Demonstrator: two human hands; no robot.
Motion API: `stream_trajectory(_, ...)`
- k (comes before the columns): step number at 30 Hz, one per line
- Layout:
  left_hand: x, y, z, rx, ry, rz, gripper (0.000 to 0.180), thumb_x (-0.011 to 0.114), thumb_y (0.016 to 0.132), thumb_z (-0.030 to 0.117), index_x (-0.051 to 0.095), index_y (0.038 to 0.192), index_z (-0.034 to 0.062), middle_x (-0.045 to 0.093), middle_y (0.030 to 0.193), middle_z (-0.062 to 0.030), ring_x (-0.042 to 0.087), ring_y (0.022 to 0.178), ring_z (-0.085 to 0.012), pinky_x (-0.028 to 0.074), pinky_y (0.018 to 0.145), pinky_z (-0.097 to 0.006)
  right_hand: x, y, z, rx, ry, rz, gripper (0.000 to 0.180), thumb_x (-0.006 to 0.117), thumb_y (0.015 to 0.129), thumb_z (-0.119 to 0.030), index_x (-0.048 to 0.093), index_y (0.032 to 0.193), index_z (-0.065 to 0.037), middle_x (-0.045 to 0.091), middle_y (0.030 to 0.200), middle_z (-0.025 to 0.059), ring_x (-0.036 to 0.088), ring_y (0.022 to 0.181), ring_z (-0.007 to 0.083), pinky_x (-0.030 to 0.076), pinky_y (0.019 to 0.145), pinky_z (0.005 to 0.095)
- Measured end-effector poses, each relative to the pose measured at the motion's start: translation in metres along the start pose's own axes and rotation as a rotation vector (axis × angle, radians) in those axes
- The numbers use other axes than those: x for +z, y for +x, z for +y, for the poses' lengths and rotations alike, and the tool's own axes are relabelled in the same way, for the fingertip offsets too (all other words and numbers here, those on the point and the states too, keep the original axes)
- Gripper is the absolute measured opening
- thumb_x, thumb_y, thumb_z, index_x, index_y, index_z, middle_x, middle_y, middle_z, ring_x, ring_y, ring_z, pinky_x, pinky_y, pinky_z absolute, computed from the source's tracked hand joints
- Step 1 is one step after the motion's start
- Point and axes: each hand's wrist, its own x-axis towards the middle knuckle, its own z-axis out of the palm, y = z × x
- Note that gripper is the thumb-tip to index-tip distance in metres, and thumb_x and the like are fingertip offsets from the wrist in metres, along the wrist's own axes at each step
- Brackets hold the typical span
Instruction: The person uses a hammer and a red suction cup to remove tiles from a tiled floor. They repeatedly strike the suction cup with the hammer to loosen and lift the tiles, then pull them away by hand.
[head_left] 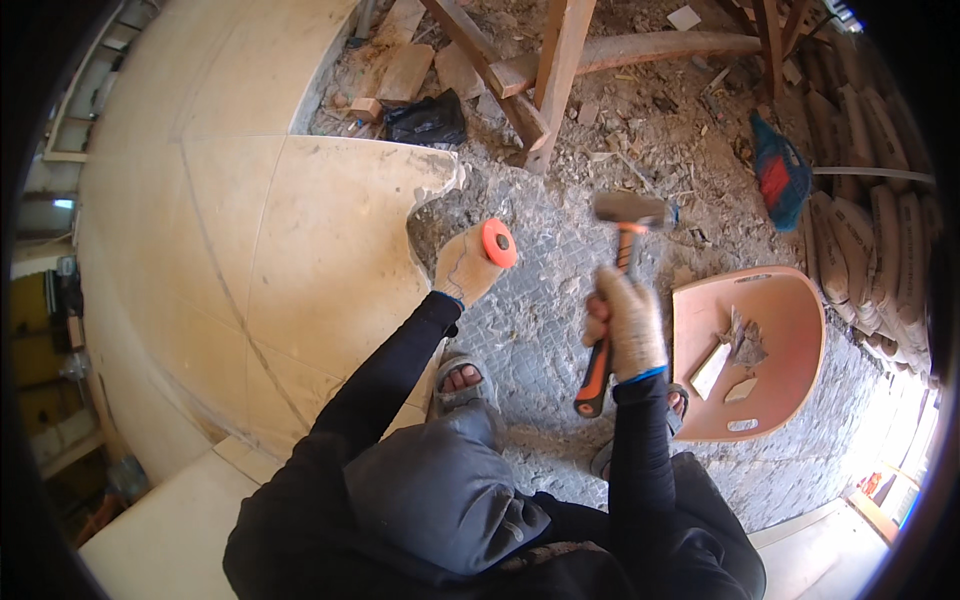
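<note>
My left hand [464, 268], in a cream knit glove, is closed round a chisel [499, 243]. Its round orange hand guard and dark struck end face up; the shaft and cutting tip are hidden below. The hand is beside the broken edge of the beige floor tiles [340, 215], over rough grey mortar [530, 320]. To the right, my gloved right hand [632, 325] grips a club hammer [627, 212] by its orange and black handle. The steel head is raised at the far end, apart from the chisel.
An orange-pink basin [806, 345] with tile shards [711, 371] stands close right of my right hand. Wooden trestle legs [560, 80], a black plastic bag [428, 120] and rubble lie ahead. Stacked sacks [850, 240] line the right side, near a blue-and-red bag [778, 175].
</note>
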Motion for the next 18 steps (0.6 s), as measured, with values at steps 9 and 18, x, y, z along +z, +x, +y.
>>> stream_trajectory(9, 0.001, 0.003, -0.001, -0.026, 0.003, -0.148, 0.026, 0.075, 0.094, 0.026, 0.07, 0.112, 0.0087, 0.076, 0.103, -0.0154, 0.072, 0.099, -0.0391, 0.057, 0.082, -0.046, 0.039, 0.013, 0.041, 0.197, -0.461, -0.104, 0.026, 0.068, 0.102, -0.031, 0.06, 0.1, -0.007, 0.056, 0.069, 0.0005, 0.051, 0.048, 0.0113, 0.046, 0.044, 0.0338)
stream_trajectory(18, 0.007, -0.003, -0.007, 0.06, 0.006, 0.036, 0.019, 0.075, 0.093, 0.027, 0.07, 0.105, 0.013, 0.075, 0.098, -0.0157, 0.071, 0.093, -0.0411, 0.057, 0.077, -0.048, -0.013, 0.009, -0.023, -0.2, 0.002, 0.149, 0.027, 0.065, 0.108, -0.032, 0.054, 0.091, -0.013, 0.048, 0.064, -0.0037, 0.046, 0.046, 0.0086, 0.043, 0.042, 0.0304)
